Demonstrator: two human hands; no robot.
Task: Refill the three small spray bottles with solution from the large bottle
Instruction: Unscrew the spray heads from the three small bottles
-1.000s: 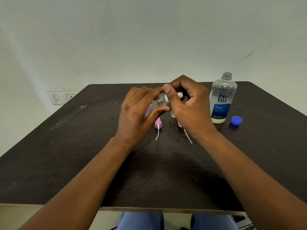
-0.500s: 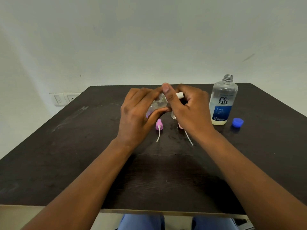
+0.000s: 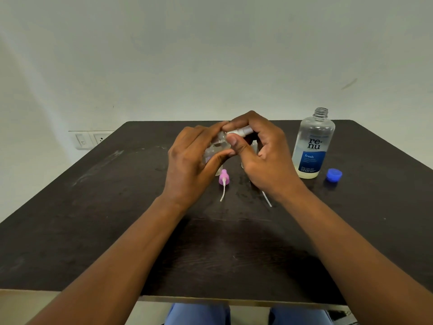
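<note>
We hold our left hand (image 3: 194, 160) and right hand (image 3: 262, 156) together, fingers curled, thumbs nearly touching, forearms stretched forward.

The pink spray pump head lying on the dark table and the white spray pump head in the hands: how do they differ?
The pink spray pump head lies free on the dark table, untouched; the white spray pump head is pinched by the right hand at the small clear bottle that the left hand holds. The pink head's dip tube is bare; the white head's cannot be made out. Both are small plastic pumps.
</note>
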